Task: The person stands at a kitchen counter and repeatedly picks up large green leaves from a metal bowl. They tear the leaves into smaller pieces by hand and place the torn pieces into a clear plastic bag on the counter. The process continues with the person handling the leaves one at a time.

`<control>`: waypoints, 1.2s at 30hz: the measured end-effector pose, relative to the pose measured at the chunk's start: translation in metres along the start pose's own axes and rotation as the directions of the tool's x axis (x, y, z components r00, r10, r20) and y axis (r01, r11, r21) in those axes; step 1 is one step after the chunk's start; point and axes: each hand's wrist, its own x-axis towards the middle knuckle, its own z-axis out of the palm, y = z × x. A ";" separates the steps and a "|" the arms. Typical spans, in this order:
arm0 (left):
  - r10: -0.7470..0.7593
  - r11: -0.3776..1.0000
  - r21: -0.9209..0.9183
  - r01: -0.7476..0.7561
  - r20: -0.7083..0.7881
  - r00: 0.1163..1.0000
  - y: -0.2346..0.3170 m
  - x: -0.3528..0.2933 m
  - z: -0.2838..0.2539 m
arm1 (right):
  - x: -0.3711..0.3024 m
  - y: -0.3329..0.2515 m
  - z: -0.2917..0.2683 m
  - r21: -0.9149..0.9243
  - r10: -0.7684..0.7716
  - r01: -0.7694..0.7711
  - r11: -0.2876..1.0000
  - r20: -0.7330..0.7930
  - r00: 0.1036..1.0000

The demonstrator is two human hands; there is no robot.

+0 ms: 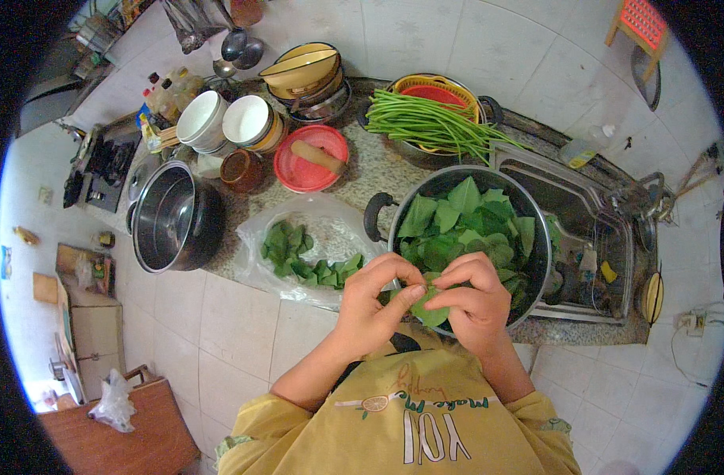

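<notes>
R hand (479, 307) has a green leaf (431, 312) btwn thumb & fingers; L hand (370, 307) is right by it, thumb & index tips nearly meeting at the leaf's edge, but can't tell if they grip it too. Both hands are over the near rim of a big dark pot (542, 265), the 1 leaf just above that rim. Pot's full of loose green leaves (461, 226). Just L of it on the worktop (370, 170): a clear plastic bag (330, 212), spread flat, w/ more leaves (305, 267) on it.

Farther L, a deep black pot (172, 226) w/ bare inside. Btwn that & the bag, toward the back: a brown cup (241, 171) and a red plate (292, 170) w/ a brown stick-like piece (317, 157) lying across it. Behind: 2 stacks of bowls, white insides (247, 119), & yellow bowls (298, 70). Back of the leaf pot, long green stalks (429, 123) lie over a yellow colander (425, 80). R side: metal sink (564, 170), yellow sponge-like bit (609, 272) in it, bottle (585, 150) behind.
</notes>
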 end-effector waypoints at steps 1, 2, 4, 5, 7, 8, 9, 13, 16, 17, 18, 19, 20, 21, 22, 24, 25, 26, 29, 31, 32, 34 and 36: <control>0.003 1.000 0.019 -0.004 0.021 1.000 -0.002 0.001 0.000 | -0.001 0.000 0.000 -0.011 -0.003 0.003 1.000 0.013 1.000; -0.101 0.991 -0.090 0.099 -0.010 0.995 -0.004 0.000 0.002 | -0.001 0.000 -0.001 -0.014 -0.013 0.013 1.000 0.006 1.000; -0.313 0.908 -0.307 0.287 -0.040 0.949 -0.008 -0.002 0.008 | -0.002 0.001 -0.001 -0.015 -0.033 0.033 0.999 -0.005 0.999; -0.322 0.899 -0.340 0.275 -0.089 0.942 -0.011 -0.002 0.006 | -0.001 0.000 -0.003 -0.016 -0.033 0.032 0.999 -0.016 0.999; -0.344 0.880 -0.406 0.249 -0.180 0.922 -0.020 -0.002 -0.002 | -0.001 0.000 -0.006 -0.023 -0.029 0.028 0.999 -0.040 0.999; -0.267 0.898 -0.410 0.163 -0.210 0.941 -0.025 -0.005 -0.006 | -0.001 0.000 -0.007 -0.030 -0.038 0.037 0.999 -0.038 0.999; -0.135 0.963 -0.256 0.081 -0.202 0.970 -0.025 -0.004 -0.010 | 0.000 0.001 -0.008 -0.038 -0.047 0.046 0.998 -0.033 0.998; 0.130 0.986 0.112 -0.122 -0.063 0.990 -0.001 0.008 -0.005 | 0.000 0.002 -0.005 -0.023 0.010 -0.011 1.000 -0.040 0.999; 0.003 0.995 0.097 -0.014 0.112 0.994 -0.007 -0.002 -0.003 | -0.001 -0.001 -0.002 0.182 0.212 -0.194 0.964 -0.090 0.973; -0.016 0.992 0.127 0.007 0.076 0.997 -0.007 -0.001 -0.004 | -0.001 -0.001 -0.002 0.198 0.243 -0.220 0.955 -0.103 0.965; -0.034 0.988 0.153 0.027 0.041 0.999 -0.006 0.002 -0.005 | -0.002 0.001 -0.003 0.212 0.276 -0.247 0.945 -0.117 0.954; -0.050 0.983 0.178 0.048 0.007 0.999 -0.006 0.005 -0.006 | -0.003 0.002 -0.005 0.227 0.308 -0.274 0.935 -0.132 0.942; -0.136 0.970 0.208 0.127 0.032 0.990 -0.003 0.007 -0.009 | -0.003 0.004 -0.006 0.219 0.316 -0.281 0.934 -0.144 0.938; -0.062 0.970 0.238 0.055 0.021 0.998 -0.003 0.008 -0.008 | -0.004 0.005 -0.006 0.213 0.323 -0.288 0.934 -0.156 0.933; 0.013 0.963 0.268 -0.016 0.013 1.000 -0.004 0.008 -0.006 | -0.004 0.006 -0.007 0.207 0.330 -0.294 0.933 -0.168 0.929; 0.141 0.959 0.242 -0.146 0.038 0.989 -0.010 0.005 -0.002 | -0.005 0.008 -0.005 0.195 0.351 -0.317 0.928 -0.173 0.920; 0.193 0.948 0.250 -0.198 0.046 0.980 -0.009 0.003 -0.001 | -0.006 0.007 -0.004 0.191 0.362 -0.329 0.925 -0.174 0.916; 0.245 0.933 0.257 -0.250 0.054 0.968 -0.008 0.003 0.000 | -0.005 0.006 -0.004 0.187 0.376 -0.345 0.920 -0.167 0.911; 0.360 0.905 0.246 -0.346 -0.015 0.933 -0.007 0.002 0.006 | -0.003 0.004 -0.003 0.212 0.436 -0.404 0.890 -0.134 0.890; 0.440 0.863 0.272 -0.426 0.012 0.898 -0.016 0.000 0.003 | -0.005 0.006 -0.003 0.276 0.498 -0.459 0.845 -0.089 0.863; 0.350 0.916 0.223 -0.333 -0.042 0.936 -0.014 -0.002 0.005 | -0.006 0.006 -0.003 0.321 0.519 -0.478 0.818 -0.050 0.853; 0.148 0.985 0.111 -0.134 -0.135 0.980 -0.009 -0.008 0.009 | -0.008 0.007 -0.003 0.406 0.552 -0.517 0.753 0.037 0.833; 0.042 0.997 0.069 -0.032 -0.149 0.988 -0.007 -0.004 0.006 | -0.001 -0.001 -0.005 0.501 0.679 -0.637 0.586 0.126 0.723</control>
